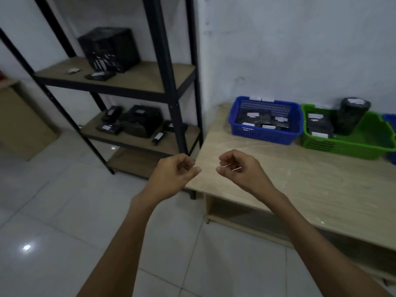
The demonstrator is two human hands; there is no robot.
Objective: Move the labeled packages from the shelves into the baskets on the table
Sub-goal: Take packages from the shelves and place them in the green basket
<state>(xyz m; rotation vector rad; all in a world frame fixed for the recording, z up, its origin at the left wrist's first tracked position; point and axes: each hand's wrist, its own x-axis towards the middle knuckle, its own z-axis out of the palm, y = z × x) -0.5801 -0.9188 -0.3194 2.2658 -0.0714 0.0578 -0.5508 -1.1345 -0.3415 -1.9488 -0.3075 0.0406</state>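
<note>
- Closest to me are the person's two bare forearms, reaching out over the white tiled floor [64, 211].
- The left hand [173, 170] hangs in the air just off the table's near-left corner. Its fingers are loosely curled and there's nothing in it.
- The right hand [237, 168] is just beside it, over the table [278, 185]. It's also loosely curled, and I can't make out anything in it.
- On the far side of the table sits a blue basket [263, 133] with several flat black labeled packages [257, 116] lying in it.
- Touching its right side is a green basket [342, 146]. It holds a tall black package [351, 116] standing upright and a flat package [319, 125] to its left.
- To the left of the table is the black metal shelf rack [169, 82].
- Its upper shelf has a big black wrapped box [109, 48] with a small flat packet [99, 76] in front of it.
- The lower shelf holds a cluster of black packages [139, 121] with white labels. One slim pack [158, 137] lies near the front edge.
- A cardboard box [21, 125] sits at the far left.
</note>
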